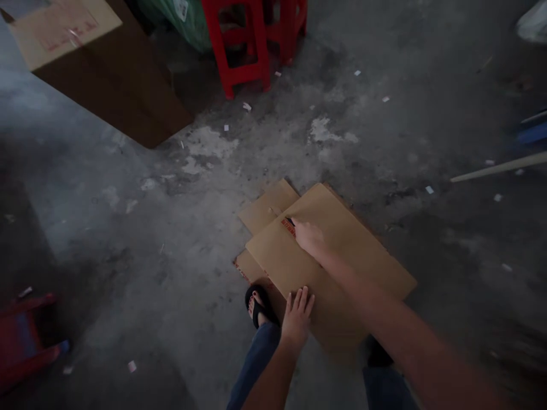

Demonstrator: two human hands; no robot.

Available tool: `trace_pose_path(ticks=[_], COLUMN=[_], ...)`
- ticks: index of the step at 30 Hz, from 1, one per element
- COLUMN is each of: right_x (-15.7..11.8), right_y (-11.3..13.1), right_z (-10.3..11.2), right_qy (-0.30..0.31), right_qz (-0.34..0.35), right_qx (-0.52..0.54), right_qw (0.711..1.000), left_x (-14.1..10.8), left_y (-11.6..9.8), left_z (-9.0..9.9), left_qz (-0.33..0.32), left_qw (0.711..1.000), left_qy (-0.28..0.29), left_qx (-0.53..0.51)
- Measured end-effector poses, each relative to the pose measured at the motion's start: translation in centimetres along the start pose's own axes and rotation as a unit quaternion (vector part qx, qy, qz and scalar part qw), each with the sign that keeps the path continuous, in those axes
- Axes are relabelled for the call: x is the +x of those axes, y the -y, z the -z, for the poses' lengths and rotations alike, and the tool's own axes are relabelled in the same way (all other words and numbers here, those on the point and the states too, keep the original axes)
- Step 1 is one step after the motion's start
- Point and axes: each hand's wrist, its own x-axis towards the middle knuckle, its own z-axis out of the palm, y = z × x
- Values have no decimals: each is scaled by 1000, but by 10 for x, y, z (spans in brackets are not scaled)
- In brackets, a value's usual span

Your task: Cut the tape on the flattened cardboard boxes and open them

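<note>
Brown corrugated cardboard makes up the main thing here, a flat top sheet (pixel 342 233) lying over other pieces on the bare concrete floor (pixel 171 319), just ahead of the person's feet. The floor shows no edge, so the sheet's own corners serve for places.

At far left is a red plastic thing (pixel 25 336), cut off by the view. Beyond it, farther from the person, a tall carton (pixel 106 74) stands well apart from the sheet, then a green sack (pixel 188 28) and a red stool (pixel 241 74).

A lower piece (pixel 250 265) pokes out past the sheet's left edge, near a black sandal (pixel 260 307); a back piece (pixel 269 208) pokes out at the far left. The left hand (pixel 296 316) rests open on the near left edge, fingers spread, palm down. The right hand (pixel 310 234) is closed around a small dark object (pixel 289 221) beside the red print (pixel 288 228), toward the far left corner; what the object is cannot be told.

The sheet should be light for its breadth, stiff when flat, yet likely to crease at a fold and slide over the pieces beneath. Opposite edges, near mid-length, look the best hold; a single corner would probably let it sag.

At far right a pale pole (pixel 499 168) lies apart.
</note>
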Motion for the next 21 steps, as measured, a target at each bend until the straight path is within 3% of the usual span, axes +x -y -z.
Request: trace_pose_path(ticks=[6,15,21], right_x=[-2,-2,-11], right_y=[-4,5,-4], right_z=[-11,1,-5], right_qy=[-30,-20,-23], right_qz=[-15,-23,-10], right_qx=[-7,-20,-33], right_qw=[999,999,999], left_x=[3,5,7], left_y=[-4,-7,-5], left_z=[-4,-9,-7], left_qz=[1,8,17], left_qw=[1000,999,999], left_qy=[-16,-31,-19], left_qx=[-8,1,23])
